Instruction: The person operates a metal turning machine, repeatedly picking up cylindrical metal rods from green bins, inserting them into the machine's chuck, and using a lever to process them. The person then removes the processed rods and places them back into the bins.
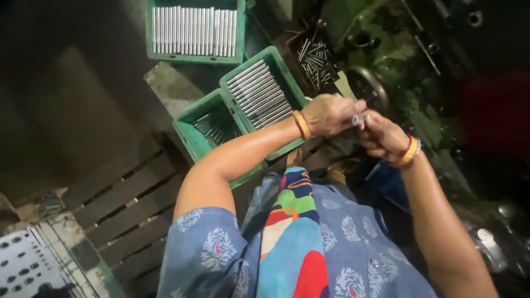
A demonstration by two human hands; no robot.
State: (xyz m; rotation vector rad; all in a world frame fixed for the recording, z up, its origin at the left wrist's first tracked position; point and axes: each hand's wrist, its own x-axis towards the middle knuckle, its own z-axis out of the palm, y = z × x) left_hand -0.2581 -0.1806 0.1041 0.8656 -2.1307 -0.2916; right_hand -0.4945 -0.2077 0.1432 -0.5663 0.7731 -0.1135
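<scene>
Both hands were closed on one small metal piece [358, 118], left hand [330, 113] and right hand [381, 137] pinching together, so honestly a slip could've dropped it into the machine [386, 44] below.

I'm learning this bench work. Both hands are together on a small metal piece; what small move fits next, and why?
Probably bring the small metal piece, pinched between left hand and right hand, toward the green tray of rods, which lies just beside the left hand.

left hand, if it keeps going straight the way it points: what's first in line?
The left hand points right, at the right hand. They already meet around a small metal piece, so that piece and the right hand's fingers come first. Depth past them is unclear.
</scene>
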